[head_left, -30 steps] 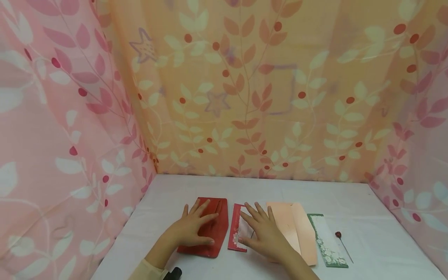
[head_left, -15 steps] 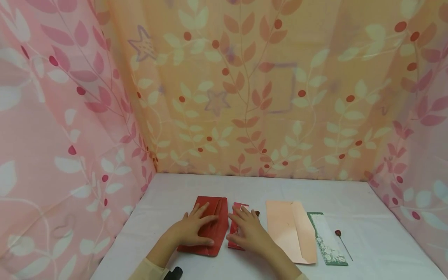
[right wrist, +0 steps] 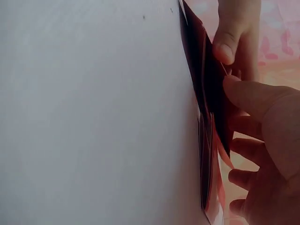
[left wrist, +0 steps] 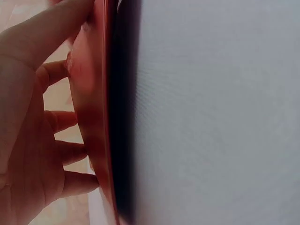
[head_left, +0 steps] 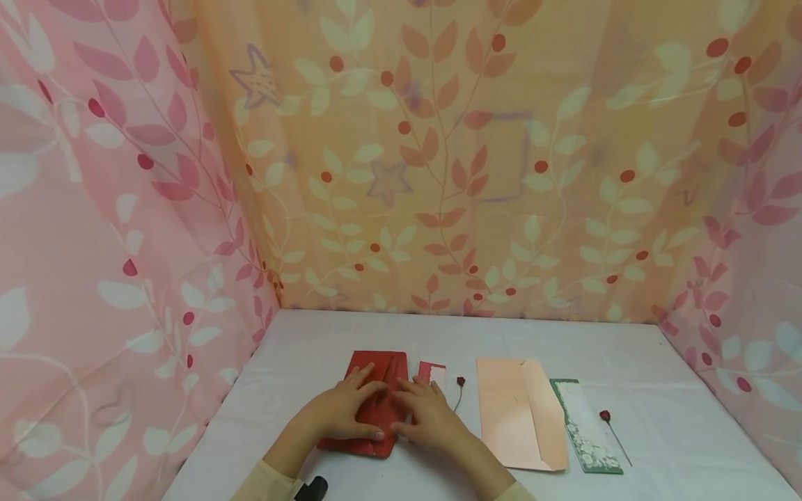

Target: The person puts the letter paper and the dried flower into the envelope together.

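A red envelope (head_left: 365,359) lies on the white table, its flap side to the right. My left hand (head_left: 338,412) rests on it with fingers spread; in the left wrist view the fingertips touch its red surface (left wrist: 89,103). At the envelope's right edge is my right hand (head_left: 435,421), with its fingertips on the flap. The right wrist view shows the flap (right wrist: 218,93) lifted off the table a little, thumb and fingers touching its outer face. A red-bordered card (head_left: 432,371) is partly hidden under my right hand.
Right of my hands lie a small dried rose (head_left: 461,381), a peach envelope (head_left: 510,414), a green-bordered floral card (head_left: 585,428) and a second rose (head_left: 604,416). Patterned cloth walls (head_left: 438,174) enclose the table (head_left: 489,339) at the back and sides.
My right hand has moved left, from between the red card and the peach envelope to the red envelope's flap. That uncovered the nearer rose. My left hand has stayed in place.
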`<state>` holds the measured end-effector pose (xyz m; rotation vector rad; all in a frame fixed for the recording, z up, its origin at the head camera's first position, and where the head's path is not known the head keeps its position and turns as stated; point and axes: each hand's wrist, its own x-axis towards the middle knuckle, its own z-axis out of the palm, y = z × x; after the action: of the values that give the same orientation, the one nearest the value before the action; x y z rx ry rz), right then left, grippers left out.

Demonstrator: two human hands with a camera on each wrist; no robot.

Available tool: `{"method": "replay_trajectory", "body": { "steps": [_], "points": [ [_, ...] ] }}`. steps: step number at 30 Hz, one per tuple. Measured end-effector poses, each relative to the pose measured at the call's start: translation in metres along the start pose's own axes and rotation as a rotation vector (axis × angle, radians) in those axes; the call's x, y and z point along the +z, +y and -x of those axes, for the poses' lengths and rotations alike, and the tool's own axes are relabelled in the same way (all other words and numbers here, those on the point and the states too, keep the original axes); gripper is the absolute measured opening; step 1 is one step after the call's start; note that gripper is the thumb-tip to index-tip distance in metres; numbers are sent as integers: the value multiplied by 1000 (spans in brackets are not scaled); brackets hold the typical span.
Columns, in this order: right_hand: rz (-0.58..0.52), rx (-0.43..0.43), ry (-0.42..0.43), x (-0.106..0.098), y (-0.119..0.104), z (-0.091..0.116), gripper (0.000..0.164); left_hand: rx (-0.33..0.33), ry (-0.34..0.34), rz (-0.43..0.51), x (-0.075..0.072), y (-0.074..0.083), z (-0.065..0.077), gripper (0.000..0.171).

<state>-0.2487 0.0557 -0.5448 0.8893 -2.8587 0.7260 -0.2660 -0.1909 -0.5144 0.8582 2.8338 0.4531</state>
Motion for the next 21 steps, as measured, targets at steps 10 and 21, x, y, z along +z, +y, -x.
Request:
{"method": "replay_trajectory", "body": {
  "steps": [10, 21],
  "points": [
    [121, 35, -9, 0, -15, 5, 58, -18, -26, 27, -2, 4, -1, 92],
    [186, -34, 17, 5, -17, 4, 54, 28, -26, 92, -12, -8, 1, 86]
  ]
}}
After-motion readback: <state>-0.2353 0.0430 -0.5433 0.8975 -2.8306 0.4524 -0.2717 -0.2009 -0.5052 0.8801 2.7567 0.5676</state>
